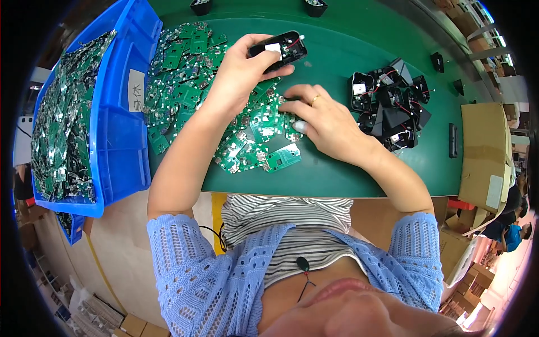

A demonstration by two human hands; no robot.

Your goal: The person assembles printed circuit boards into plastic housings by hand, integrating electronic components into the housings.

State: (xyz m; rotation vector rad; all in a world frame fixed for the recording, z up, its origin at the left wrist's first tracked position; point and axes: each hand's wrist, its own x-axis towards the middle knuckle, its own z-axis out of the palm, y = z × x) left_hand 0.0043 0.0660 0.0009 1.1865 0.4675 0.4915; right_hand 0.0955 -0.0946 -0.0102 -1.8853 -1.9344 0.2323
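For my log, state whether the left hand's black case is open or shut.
Open: the black case shows its interior, with a white part and red wire.

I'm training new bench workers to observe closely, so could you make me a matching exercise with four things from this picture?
Column one:
1. Left hand
2. Right hand
3. Blue bin
4. Cardboard box

Column two:
A. Filled with green circuit boards
B. Stands at the right end of the green table
C. Wears a ring
D. Holds an open black casing

Right pairs: 1-D, 2-C, 3-A, 4-B.
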